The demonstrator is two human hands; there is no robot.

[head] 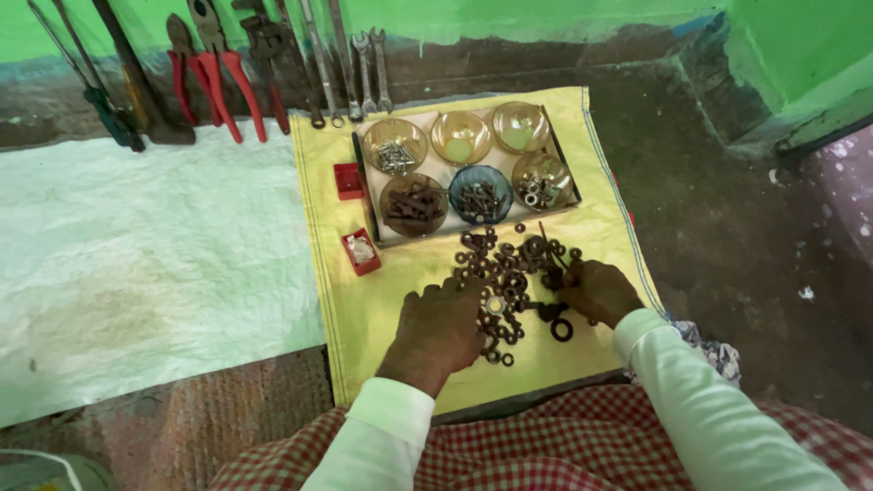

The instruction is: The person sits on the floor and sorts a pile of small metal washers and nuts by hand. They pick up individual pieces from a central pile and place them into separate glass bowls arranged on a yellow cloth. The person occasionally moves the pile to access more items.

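A heap of rusty nuts, washers and bolts (pixel 509 264) lies on a yellow cloth (pixel 382 300) in front of me. My left hand (pixel 439 329) rests palm down on the near left edge of the heap, fingers curled over small pieces. At the heap's right side, my right hand (pixel 597 291) has its fingertips among the pieces; whether it grips one is hidden. A dark ring washer (pixel 562 329) lies just below my right hand. Beyond the heap stands a tray (pixel 373 195) with several glass bowls holding sorted screws, bolts and nuts.
Two small red boxes (pixel 361 250) sit left of the tray. Pliers, wrenches and screwdrivers (pixel 218 77) lean against the green wall at the back. A white sheet (pixel 136 255) covers the floor to the left. Bare dark floor (pixel 737 245) lies to the right.
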